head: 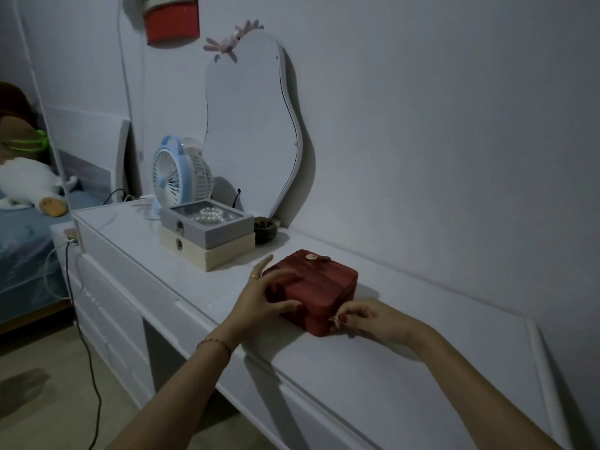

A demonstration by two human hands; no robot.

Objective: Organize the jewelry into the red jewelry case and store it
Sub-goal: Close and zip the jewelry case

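left hand (259, 298) steadies red jewelry case (313, 287), fingers spread | right hand (360, 319) pinches zipper pull (333, 318) | risk: case slides toward surface (373, 368) front edge under the tug

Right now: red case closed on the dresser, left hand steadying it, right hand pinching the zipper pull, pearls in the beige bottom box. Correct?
Not quite. The head view shows the pearls in the grey box stacked on top of the beige box. The rest stands: red case closed, left hand steadying, right hand at the zipper pull.

text: none legible | red wall hanging (171, 19): marks too blurred
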